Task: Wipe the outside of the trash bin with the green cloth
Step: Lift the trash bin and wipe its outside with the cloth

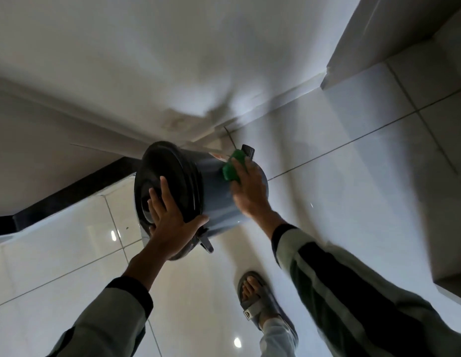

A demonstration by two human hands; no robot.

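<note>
A grey-blue trash bin (214, 194) with a black lid (165, 176) stands tilted on the tiled floor in a corner. My left hand (170, 228) lies flat on the lid, fingers spread, thumb hooked over the rim. My right hand (250, 191) presses the green cloth (232, 168) against the bin's outer wall, near its far side. Part of the cloth is hidden under my fingers. A black handle (248, 150) sticks out behind the cloth.
White walls meet just behind the bin, with a dark skirting strip (69, 199) at the left. A cabinet or ledge (394, 45) juts out at the upper right. My sandalled foot (260, 302) stands on the glossy tiles below the bin.
</note>
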